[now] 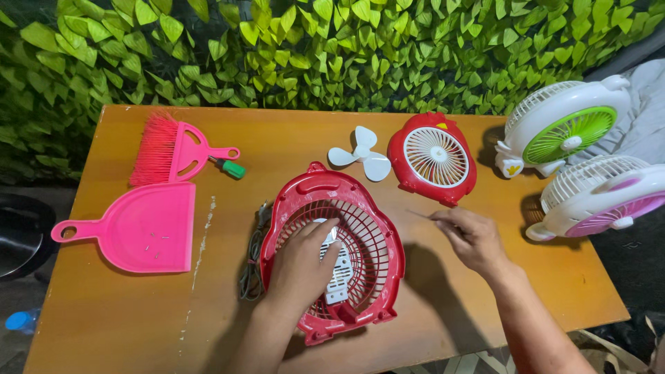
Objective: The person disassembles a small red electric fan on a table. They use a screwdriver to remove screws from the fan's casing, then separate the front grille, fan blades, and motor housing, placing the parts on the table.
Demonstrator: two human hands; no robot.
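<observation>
L hand (305,260) flat in red fan shell (332,253); R hand (471,235) pinches thin tool (419,215). Risk: shell slips, tool drops off worktop (429,312).

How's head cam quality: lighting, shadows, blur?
Head view: bright, hard light; dark shadow right of the red fan shell and under the right hand. Focus sharp across the table; slight bend at the edges; corners dim.

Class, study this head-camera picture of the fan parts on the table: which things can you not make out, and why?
- White part inside the red fan shell: left hand covers it.
- Thin tool in right hand: too small to identify.
- Specks in pink dustpan: too small.
- Pink fan: cut by right edge.
</observation>
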